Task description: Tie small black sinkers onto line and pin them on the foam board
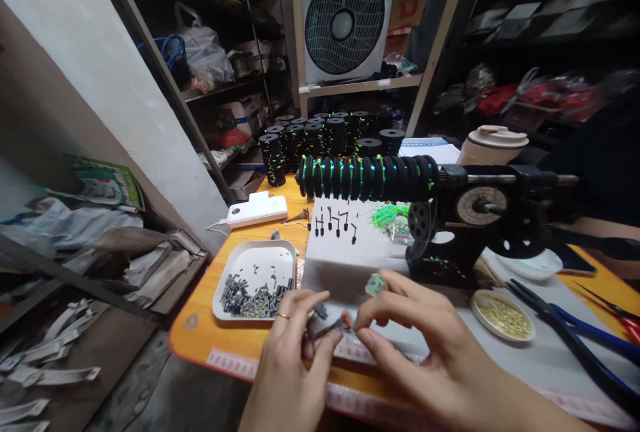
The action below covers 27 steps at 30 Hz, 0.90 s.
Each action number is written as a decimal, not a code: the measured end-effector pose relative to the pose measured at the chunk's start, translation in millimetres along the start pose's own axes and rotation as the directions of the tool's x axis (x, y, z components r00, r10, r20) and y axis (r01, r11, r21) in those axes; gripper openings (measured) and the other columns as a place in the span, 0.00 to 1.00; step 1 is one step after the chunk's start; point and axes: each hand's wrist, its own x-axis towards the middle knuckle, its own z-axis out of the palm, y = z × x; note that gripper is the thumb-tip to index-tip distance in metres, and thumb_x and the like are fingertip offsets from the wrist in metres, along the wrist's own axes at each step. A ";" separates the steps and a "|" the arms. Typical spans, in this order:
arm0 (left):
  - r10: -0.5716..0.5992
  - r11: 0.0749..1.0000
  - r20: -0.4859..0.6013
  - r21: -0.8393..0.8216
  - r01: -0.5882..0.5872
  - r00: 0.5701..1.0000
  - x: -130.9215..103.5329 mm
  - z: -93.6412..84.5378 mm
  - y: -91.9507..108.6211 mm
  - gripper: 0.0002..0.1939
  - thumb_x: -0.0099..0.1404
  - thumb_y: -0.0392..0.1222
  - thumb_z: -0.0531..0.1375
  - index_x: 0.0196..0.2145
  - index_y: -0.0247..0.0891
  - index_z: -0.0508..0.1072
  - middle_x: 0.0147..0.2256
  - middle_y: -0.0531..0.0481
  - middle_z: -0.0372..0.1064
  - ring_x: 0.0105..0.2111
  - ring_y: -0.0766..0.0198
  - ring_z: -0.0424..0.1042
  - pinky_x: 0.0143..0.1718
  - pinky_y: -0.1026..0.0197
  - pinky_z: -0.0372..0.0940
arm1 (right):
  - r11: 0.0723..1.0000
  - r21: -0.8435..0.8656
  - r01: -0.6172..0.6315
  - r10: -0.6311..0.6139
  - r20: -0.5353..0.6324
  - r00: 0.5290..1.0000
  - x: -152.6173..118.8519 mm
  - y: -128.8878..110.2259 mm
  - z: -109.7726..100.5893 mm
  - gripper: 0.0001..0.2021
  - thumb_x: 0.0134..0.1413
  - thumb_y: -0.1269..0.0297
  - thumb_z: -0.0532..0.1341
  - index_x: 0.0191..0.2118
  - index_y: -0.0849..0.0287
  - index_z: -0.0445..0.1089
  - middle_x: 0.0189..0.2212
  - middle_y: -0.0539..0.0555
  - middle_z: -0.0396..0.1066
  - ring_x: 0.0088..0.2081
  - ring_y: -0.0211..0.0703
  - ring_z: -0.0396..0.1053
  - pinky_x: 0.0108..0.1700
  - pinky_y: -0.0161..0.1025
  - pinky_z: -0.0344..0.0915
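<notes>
My left hand (293, 345), with a ring on one finger, pinches a small bundle of dark grey strands (327, 327) with an orange end over the front edge of the table. Facing it from the right, my right hand (425, 332) has its thumb and index finger close together beside the orange end. Whether those fingertips hold anything is too small to tell. A crumpled pale green piece (375, 284) is held among its upper fingers. Left of my hands, a white tray (219, 302) contains many small dark and yellow-marked pieces.
Behind the hands stands a hand-cranked winder (480, 209) carrying a ribbed black spool (370, 177) wound with green and blue strands. Small black parts (337, 227) lie on a white surface. A dish of gold bits (503, 315) and blue-handled pliers (555, 325) sit at right.
</notes>
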 end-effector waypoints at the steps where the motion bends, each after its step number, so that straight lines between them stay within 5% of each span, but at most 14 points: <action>1: -0.053 0.996 -0.045 -0.077 0.050 0.998 -0.6 1.6 1.6 0.11 0.63 0.42 0.63 0.44 0.44 0.76 0.43 0.45 0.72 0.37 0.58 0.72 0.39 0.61 0.65 | 1.000 -0.005 -0.021 0.021 -0.004 1.000 0.9 1.2 1.0 0.06 0.58 0.70 0.59 0.32 0.56 0.72 0.25 0.51 0.65 0.31 0.42 0.67 0.29 0.36 0.65; 6: -0.219 0.812 0.058 -0.542 0.215 0.974 -5.0 14.0 8.6 0.10 0.66 0.49 0.61 0.36 0.39 0.72 0.32 0.52 0.68 0.24 0.71 0.61 0.28 0.68 0.59 | 0.996 0.079 -0.042 0.048 -0.075 0.996 3.7 6.5 6.9 0.05 0.59 0.67 0.61 0.34 0.55 0.76 0.24 0.49 0.72 0.29 0.41 0.68 0.49 0.47 0.66; 9: -0.256 0.694 0.135 -0.664 0.279 0.957 -6.8 23.9 12.1 0.13 0.63 0.51 0.64 0.33 0.38 0.72 0.26 0.54 0.65 0.23 0.71 0.60 0.27 0.68 0.58 | 0.989 0.131 -0.061 0.076 -0.116 0.990 3.8 7.1 9.9 0.06 0.60 0.67 0.61 0.34 0.55 0.76 0.22 0.49 0.71 0.28 0.41 0.66 0.40 0.43 0.68; 12: -0.304 0.676 0.177 -0.653 0.343 0.936 -8.8 29.7 15.8 0.15 0.62 0.54 0.64 0.33 0.38 0.71 0.23 0.54 0.63 0.23 0.69 0.61 0.28 0.67 0.58 | 0.975 0.205 -0.088 0.113 -0.111 0.987 4.3 6.9 10.9 0.06 0.59 0.68 0.63 0.35 0.55 0.78 0.21 0.49 0.68 0.28 0.40 0.64 0.31 0.37 0.63; 19: -0.241 0.868 0.098 -0.424 0.260 0.966 -13.1 28.9 18.8 0.13 0.65 0.52 0.62 0.32 0.39 0.71 0.28 0.51 0.68 0.29 0.64 0.66 0.33 0.64 0.61 | 0.971 0.207 -0.121 0.128 -0.020 0.992 2.7 2.7 7.1 0.06 0.59 0.70 0.61 0.32 0.59 0.74 0.25 0.50 0.63 0.30 0.39 0.62 0.30 0.34 0.61; 24: -0.358 0.720 0.054 -0.620 0.313 0.932 -19.5 37.6 14.1 0.14 0.62 0.53 0.64 0.32 0.40 0.69 0.27 0.54 0.66 0.28 0.66 0.66 0.33 0.65 0.63 | 0.982 0.165 -0.088 0.093 -0.022 0.995 0.4 0.9 7.1 0.06 0.60 0.71 0.59 0.32 0.60 0.72 0.25 0.50 0.64 0.29 0.38 0.62 0.30 0.34 0.60; 27: -0.346 0.688 -0.030 -0.688 0.232 0.938 -21.3 38.5 11.4 0.15 0.63 0.53 0.64 0.30 0.40 0.67 0.22 0.57 0.60 0.25 0.69 0.61 0.30 0.67 0.60 | 0.986 0.154 -0.061 0.060 0.009 0.998 1.1 1.7 6.5 0.08 0.61 0.71 0.58 0.33 0.59 0.74 0.24 0.50 0.64 0.28 0.38 0.61 0.29 0.34 0.58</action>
